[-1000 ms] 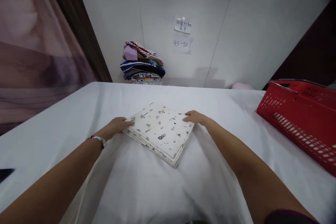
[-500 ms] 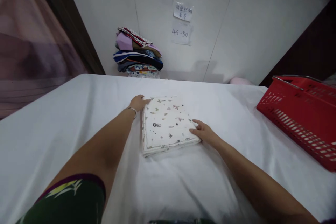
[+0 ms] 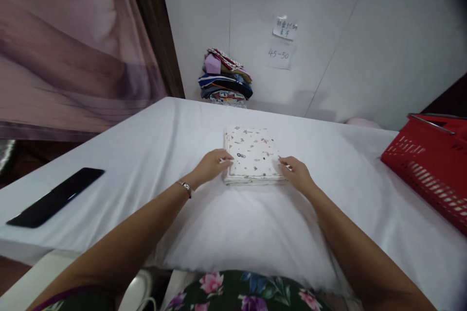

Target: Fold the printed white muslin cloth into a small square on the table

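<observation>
A folded white cloth (image 3: 253, 153) with small printed figures lies flat on the table, its layers showing along the near edge. My left hand (image 3: 212, 165) pinches its left side near the front corner, thumb on top. On the opposite side, my right hand (image 3: 296, 174) holds the right edge near the front corner with thumb and fingers. Some of the fingertips are hidden at the cloth's sides.
White fabric covers the table (image 3: 153, 155). A red plastic basket (image 3: 434, 165) stands at the right, and a flat black object (image 3: 56, 197) lies at the left. Several folded fabrics are stacked (image 3: 226, 80) by the wall. A curtain (image 3: 73, 48) hangs at left.
My left hand has come down the cloth's left side from the far corner to the near one. My right hand stays at the right edge. The view has turned left and downward.
</observation>
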The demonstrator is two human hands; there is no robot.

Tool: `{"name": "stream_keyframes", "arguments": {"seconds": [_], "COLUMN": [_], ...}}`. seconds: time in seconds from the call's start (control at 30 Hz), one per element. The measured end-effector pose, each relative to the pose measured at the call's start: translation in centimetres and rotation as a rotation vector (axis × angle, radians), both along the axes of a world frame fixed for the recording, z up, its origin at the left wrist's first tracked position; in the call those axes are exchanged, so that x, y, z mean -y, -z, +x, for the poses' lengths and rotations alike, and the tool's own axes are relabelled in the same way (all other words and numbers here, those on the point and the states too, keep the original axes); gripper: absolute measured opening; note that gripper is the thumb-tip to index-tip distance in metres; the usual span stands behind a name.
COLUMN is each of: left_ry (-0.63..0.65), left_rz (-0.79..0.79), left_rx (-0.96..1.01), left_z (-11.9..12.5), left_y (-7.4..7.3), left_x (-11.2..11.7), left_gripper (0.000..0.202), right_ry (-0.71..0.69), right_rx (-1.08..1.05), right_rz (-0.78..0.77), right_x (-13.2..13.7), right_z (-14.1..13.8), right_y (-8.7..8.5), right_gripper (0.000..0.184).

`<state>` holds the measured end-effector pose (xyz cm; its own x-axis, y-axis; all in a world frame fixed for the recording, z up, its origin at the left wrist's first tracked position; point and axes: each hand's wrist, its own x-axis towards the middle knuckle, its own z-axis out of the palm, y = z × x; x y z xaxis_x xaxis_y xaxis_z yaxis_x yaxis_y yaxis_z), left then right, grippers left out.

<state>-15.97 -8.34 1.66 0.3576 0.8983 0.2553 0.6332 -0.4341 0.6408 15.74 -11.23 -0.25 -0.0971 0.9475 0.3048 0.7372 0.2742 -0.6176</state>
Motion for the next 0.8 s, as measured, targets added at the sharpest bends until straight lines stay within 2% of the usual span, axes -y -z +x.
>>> {"name": "stream_keyframes", "arguments": {"seconds": [0.13, 0.23, 0.37, 0.63, 0.8], "left_ry": [0.119, 0.185, 0.241, 0.207, 0.193], "left_rz": [0.045, 0.077, 0.116, 0.282, 0.299], "left_rx": [-0.141, -0.229, -0.275, -0.276, -0.344], "left_z": [0.6, 0.5, 0.5, 0.4, -0.4], "left_y": [0.2, 0.0, -0.4, -0.2, 0.5], "left_x": [2.0, 2.0, 1.8, 2.3, 3.2], "left_gripper": [0.021, 0.021, 0.019, 0.029, 0.028], "right_ry": [-0.162, -0.238, -0.288, -0.258, -0.291], "right_rx": [0.016, 0.059, 0.082, 0.218, 0.23], "right_rz": [-0.03, -0.058, -0.055, 0.04, 0.124], "right_x": [0.9, 1.4, 1.4, 1.6, 2.0], "right_z": [-1.2, -1.7, -1.6, -2.1, -2.7], "right_y": [-1.2, -1.5, -1.0, -0.2, 0.5], "right_gripper": [0.02, 0.02, 0.022, 0.026, 0.027]}}
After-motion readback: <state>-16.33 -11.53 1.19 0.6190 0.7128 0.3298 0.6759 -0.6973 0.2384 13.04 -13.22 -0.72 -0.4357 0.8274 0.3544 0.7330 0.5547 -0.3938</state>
